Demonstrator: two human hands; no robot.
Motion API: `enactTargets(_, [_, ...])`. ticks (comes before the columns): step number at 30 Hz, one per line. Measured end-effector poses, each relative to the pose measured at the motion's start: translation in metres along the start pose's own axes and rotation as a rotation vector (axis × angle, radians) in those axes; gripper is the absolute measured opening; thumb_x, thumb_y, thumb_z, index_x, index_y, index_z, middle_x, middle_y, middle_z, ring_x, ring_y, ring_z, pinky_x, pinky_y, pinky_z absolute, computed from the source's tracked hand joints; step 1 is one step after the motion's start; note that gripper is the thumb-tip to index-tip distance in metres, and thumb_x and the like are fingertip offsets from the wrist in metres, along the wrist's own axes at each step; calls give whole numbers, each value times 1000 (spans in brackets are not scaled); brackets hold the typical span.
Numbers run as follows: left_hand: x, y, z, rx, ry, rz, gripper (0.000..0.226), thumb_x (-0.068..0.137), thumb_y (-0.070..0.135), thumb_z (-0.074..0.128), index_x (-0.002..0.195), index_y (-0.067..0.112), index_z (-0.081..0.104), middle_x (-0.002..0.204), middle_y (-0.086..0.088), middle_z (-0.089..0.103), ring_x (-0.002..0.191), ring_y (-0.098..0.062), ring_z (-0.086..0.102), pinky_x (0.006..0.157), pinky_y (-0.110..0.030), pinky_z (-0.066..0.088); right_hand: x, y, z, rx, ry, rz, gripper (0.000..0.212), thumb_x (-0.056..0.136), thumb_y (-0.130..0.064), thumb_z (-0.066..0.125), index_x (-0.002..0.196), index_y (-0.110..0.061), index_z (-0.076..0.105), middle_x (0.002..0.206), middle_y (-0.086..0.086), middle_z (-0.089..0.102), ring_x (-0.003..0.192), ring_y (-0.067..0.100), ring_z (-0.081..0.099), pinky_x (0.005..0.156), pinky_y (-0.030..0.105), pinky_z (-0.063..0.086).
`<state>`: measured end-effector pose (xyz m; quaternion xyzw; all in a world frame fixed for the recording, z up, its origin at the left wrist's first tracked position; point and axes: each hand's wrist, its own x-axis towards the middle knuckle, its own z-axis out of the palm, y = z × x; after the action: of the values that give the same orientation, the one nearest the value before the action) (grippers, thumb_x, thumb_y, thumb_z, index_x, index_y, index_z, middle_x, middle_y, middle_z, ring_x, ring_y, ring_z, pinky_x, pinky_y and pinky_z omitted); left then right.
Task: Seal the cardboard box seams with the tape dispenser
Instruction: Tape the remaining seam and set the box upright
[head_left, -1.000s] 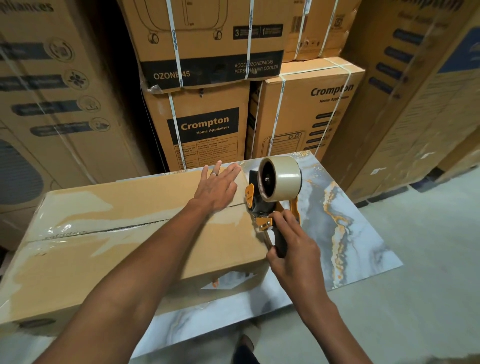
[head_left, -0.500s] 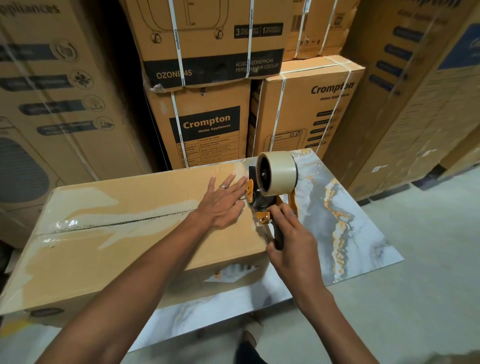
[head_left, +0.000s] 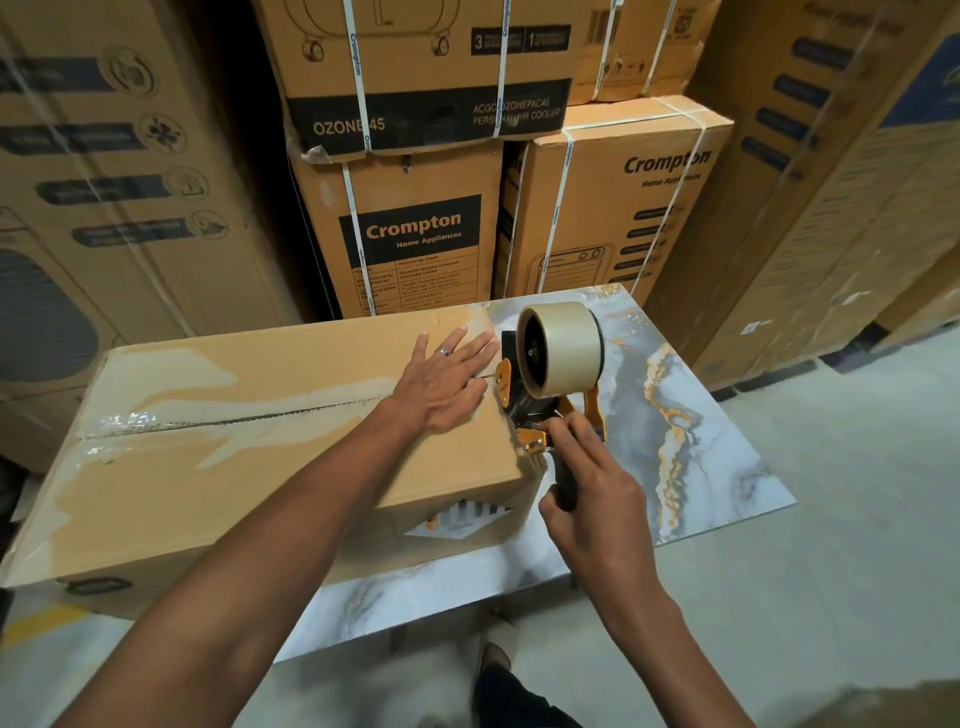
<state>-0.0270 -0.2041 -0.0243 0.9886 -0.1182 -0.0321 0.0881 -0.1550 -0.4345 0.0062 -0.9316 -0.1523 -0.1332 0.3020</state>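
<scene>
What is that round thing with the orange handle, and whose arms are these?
The arms belong to a person wearing a camera on the head, so you see what they see, looking down. The left hand lies flat on a cardboard box, which sits on a marbled table. The right hand grips the handle of a tape dispenser; the round part is its tape roll. It sits at the box's right end, where the seam ends. Big printed boxes stand stacked behind.

Stacked Crompton cartons (head_left: 415, 249) behind, marble-patterned tabletop (head_left: 675, 415), pale concrete floor (head_left: 831, 597), dim warehouse light
</scene>
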Motion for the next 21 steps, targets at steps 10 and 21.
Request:
enactTargets(10, [-11, 13, -1, -7, -22, 5, 74, 92, 48, 12, 161, 29, -5, 168, 7, -7, 156, -21, -9, 121, -63, -7, -26, 9, -9, 58, 9, 17, 75, 71, -2, 74, 140, -26, 56, 152, -9, 48, 107, 19, 65, 77, 30, 54])
enactTargets(21, [-61, 32, 14, 87, -89, 157, 121, 70, 99, 32, 160, 30, -10, 166, 5, -19, 154, -19, -20, 121, -59, -15, -26, 22, -9, 119, 22, -28, 75, 72, 0, 76, 141, -24, 57, 151, -3, 49, 120, 17, 61, 92, 25, 50])
